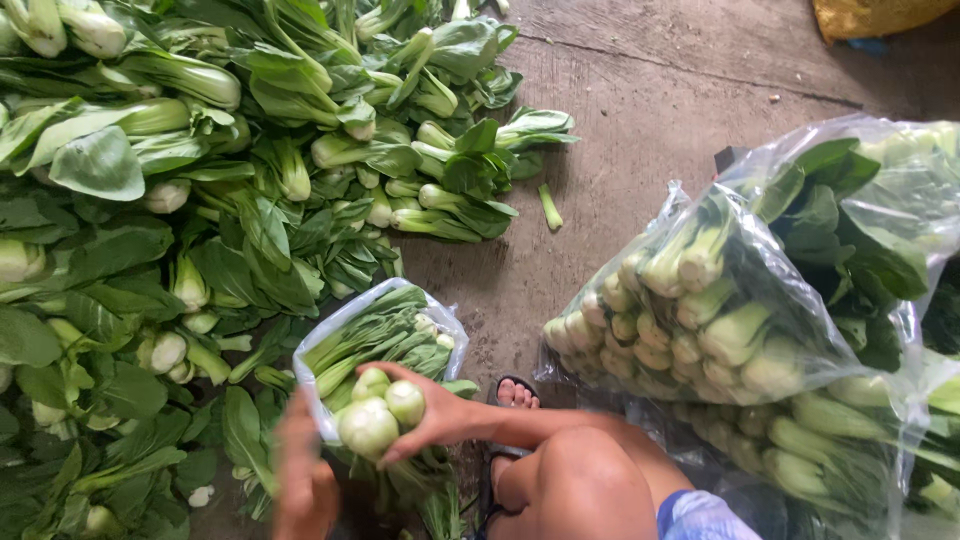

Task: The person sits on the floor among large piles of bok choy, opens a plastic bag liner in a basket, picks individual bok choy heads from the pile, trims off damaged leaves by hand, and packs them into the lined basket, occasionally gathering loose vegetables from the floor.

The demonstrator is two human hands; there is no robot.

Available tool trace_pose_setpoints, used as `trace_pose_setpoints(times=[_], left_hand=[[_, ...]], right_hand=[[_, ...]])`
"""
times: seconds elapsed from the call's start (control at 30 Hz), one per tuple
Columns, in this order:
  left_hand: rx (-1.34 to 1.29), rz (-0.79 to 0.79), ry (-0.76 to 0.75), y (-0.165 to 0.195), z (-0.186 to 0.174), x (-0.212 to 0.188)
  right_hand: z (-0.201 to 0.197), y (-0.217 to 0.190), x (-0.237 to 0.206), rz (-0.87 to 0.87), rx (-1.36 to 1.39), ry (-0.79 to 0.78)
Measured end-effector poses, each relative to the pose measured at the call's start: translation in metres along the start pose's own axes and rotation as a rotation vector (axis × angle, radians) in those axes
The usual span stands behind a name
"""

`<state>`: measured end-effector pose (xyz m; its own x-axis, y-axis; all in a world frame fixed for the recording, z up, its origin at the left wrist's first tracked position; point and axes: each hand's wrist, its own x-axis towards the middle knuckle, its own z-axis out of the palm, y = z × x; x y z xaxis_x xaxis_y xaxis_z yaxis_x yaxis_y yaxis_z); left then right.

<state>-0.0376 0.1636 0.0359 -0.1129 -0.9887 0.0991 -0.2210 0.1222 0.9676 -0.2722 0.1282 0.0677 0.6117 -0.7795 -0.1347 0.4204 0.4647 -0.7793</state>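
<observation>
Left hand (303, 480) grips the rim of a clear plastic bag (322, 350), fingers closed on it; the bag holds leafy bok choy. Right hand (435, 415) cups a bok choy bunch (378, 410) at its mouth. Further right, packed bags (700, 300) bulge with stalks

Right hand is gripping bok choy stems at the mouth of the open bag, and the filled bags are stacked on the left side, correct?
Not quite. In the head view the right hand does grip bok choy stems at the open bag, but the filled bags are stacked on the right side.
</observation>
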Motion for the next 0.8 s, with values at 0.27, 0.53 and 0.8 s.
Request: trace_pose_setpoints(times=[0.27, 0.53, 0.8], left_hand=[[1.277, -0.501, 0.388, -0.124, -0.083, -0.049], [0.909, -0.19, 0.512, -0.12, -0.131, -0.04], [0.684, -0.153, 0.703, -0.145, -0.19, -0.009]], right_hand=[[-0.016, -0.001, -0.005, 0.119, -0.078, -0.022], [-0.042, 0.005, 0.005, 0.219, -0.24, 0.039], [-0.056, 0.033, 0.049, 0.228, -0.062, 0.089]])
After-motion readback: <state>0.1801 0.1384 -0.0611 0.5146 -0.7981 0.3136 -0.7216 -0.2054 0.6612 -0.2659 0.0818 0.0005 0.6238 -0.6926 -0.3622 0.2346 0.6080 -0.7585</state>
